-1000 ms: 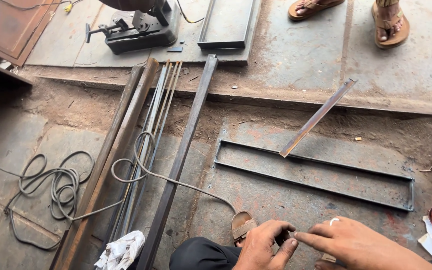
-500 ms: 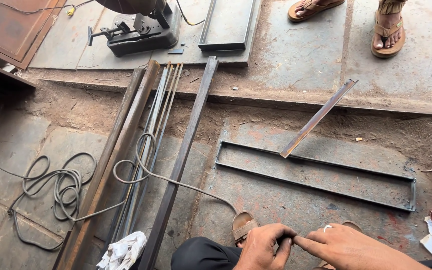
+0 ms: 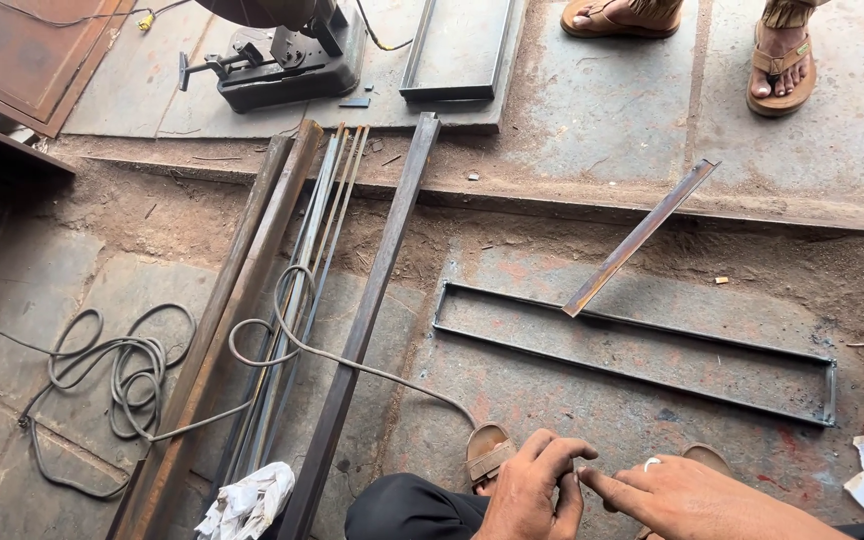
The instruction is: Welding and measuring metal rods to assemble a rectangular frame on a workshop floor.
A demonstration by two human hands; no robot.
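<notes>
Head view: the left hand (image 3: 534, 490) curls loosely at the bottom edge, thumb and fingers pinched together near a small pale piece that cannot be made out. The right hand (image 3: 697, 495) lies flat beside it, index finger stretched out and touching the left fingertips, gripping nothing. Both hands sit just below the rectangular steel frame (image 3: 642, 350) that lies flat on the floor. A loose flat bar (image 3: 642, 237) slants across the frame's top rail. Left of the frame lie a square tube (image 3: 362, 320), thin rods (image 3: 307, 290) and a coiled cable (image 3: 122, 375). Beyond the frame stands a chop saw (image 3: 277, 50); another person's sandalled feet (image 3: 777, 60) stand there too.
</notes>
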